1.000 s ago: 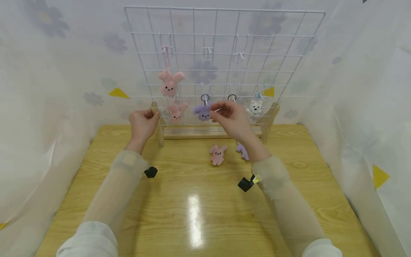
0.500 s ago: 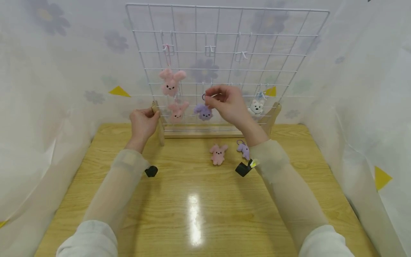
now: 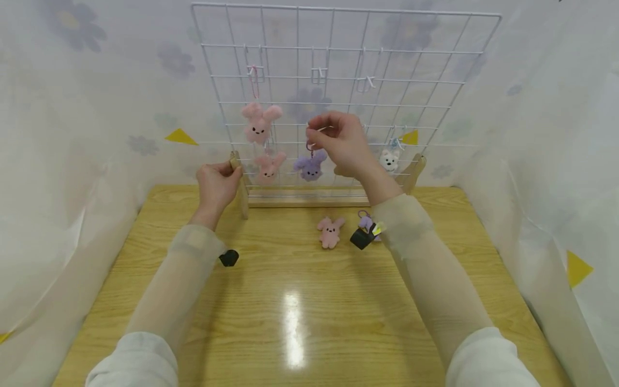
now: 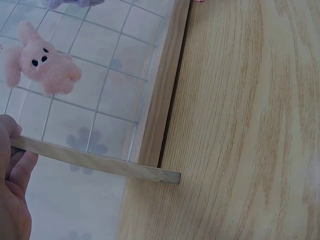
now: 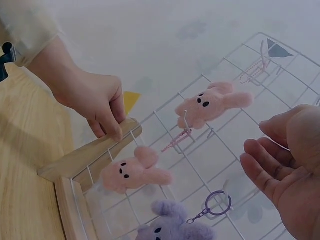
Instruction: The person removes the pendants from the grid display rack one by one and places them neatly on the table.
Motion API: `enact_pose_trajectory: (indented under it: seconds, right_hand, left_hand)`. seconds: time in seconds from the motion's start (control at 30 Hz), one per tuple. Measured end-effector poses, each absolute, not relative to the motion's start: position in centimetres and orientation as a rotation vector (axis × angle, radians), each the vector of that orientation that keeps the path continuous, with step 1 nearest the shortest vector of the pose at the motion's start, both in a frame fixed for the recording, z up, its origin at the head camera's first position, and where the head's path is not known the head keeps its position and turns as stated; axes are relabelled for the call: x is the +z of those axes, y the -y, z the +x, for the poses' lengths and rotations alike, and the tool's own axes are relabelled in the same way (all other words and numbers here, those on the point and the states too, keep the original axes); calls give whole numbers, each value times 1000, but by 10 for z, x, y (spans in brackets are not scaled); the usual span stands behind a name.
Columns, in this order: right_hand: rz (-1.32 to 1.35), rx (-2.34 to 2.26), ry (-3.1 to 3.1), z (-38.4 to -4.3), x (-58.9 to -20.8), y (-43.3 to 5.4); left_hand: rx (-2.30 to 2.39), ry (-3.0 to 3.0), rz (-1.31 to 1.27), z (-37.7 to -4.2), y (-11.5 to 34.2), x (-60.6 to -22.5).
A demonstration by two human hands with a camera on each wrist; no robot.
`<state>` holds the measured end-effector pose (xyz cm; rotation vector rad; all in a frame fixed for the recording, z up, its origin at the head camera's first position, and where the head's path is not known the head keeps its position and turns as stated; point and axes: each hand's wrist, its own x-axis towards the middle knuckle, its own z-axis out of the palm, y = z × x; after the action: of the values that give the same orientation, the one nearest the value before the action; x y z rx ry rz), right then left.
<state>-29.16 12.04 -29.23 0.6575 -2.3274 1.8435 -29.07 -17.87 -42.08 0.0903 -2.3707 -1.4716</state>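
My left hand (image 3: 217, 185) pinches the upper end of the wooden side stand (image 4: 95, 161) of a white wire grid rack (image 3: 338, 49). My right hand (image 3: 340, 142) is raised before the rack, fingers bent and apart from the thumb, nothing between them in the right wrist view. Close by it, a purple plush bunny keychain (image 3: 310, 166) hangs by its purple ring (image 5: 218, 203) from a white hook. Two pink plush bunny keychains, an upper one (image 3: 259, 124) and a lower one (image 3: 269, 167), hang further left. A white plush bear keychain (image 3: 389, 160) hangs at right, partly behind my right arm.
On the wooden table (image 3: 251, 301) lie a pink bunny (image 3: 330, 232) and a purple plush keychain (image 3: 365, 219), the latter partly covered by the right wrist camera (image 3: 361, 238). Upper hooks, a middle one (image 3: 318, 74) and a right one (image 3: 368, 82), carry nothing. Flower-patterned sheets enclose the table.
My right hand has risen from beside the purple bunny's body to the height of its ring and hook, uncovering the bunny's right ear. The left hand keeps its grip on the stand.
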Motion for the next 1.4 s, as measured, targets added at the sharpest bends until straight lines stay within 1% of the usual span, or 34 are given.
enact_pose_trajectory:
  seconds: [0.17,0.37,0.6,0.87,1.07,1.4]
  right_hand:
    - [617,1859,2325,-294,-285,-117]
    - [639,1899,2297,-299,-277,-109]
    - [668,1930,2239,-304,-269,-94]
    - [612,2005,2183,-310,-259,-74]
    - [604,1960,2191,-314,-257,-63]
    - [568,1935,2229,-310,-246,-51]
  left_hand:
    - [-1470,2371,91,-290,178,-421]
    - [-1470,2371,108,-290,177,-421]
    - [-1460,2380,110,-289,178,-421]
    - [-1442,2381,120,-289,179,-421]
    - [-1428,2396,116,-290,180,-420]
    - [-1420,2395,96,-289,175,-417]
